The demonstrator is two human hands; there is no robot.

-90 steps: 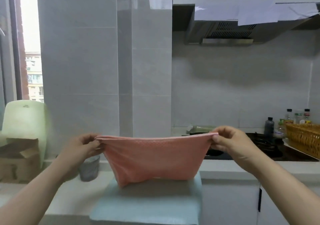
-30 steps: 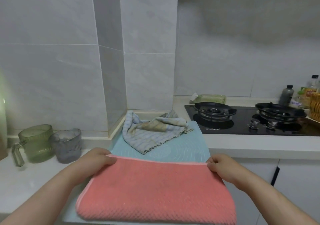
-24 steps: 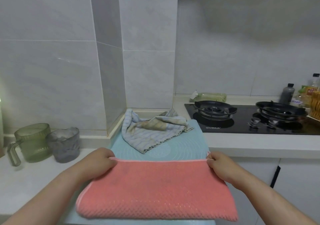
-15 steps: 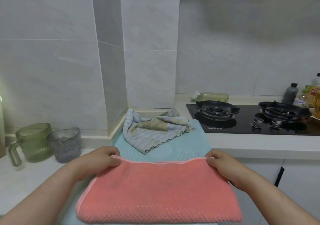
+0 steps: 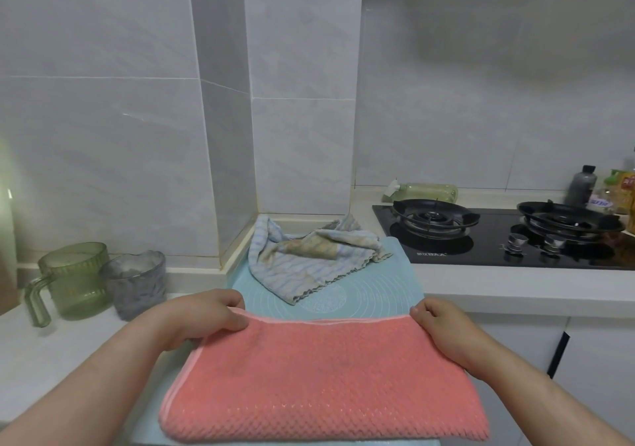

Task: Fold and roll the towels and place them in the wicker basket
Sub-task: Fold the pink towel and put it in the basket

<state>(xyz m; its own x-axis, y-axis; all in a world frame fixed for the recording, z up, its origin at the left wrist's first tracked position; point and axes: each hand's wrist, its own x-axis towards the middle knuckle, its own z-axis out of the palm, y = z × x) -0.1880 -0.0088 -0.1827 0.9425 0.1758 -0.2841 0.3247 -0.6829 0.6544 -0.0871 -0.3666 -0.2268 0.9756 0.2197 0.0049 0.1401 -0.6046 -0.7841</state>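
A pink towel lies folded in half on the light blue mat at the counter's front. My left hand pinches its far left corner and my right hand pinches its far right corner, both corners lifted slightly off the mat. A crumpled blue-striped towel lies on the far part of the mat, near the wall corner. Only a sliver of the wicker basket shows at the right edge.
A green glass mug and a grey glass cup stand on the counter to the left. A black gas hob lies to the right, with bottles behind it. A tiled wall column stands behind the mat.
Three seconds ago I held the pink towel stretched in the air; it now lies folded on the mat. In the last second my hands lifted its far edge slightly.
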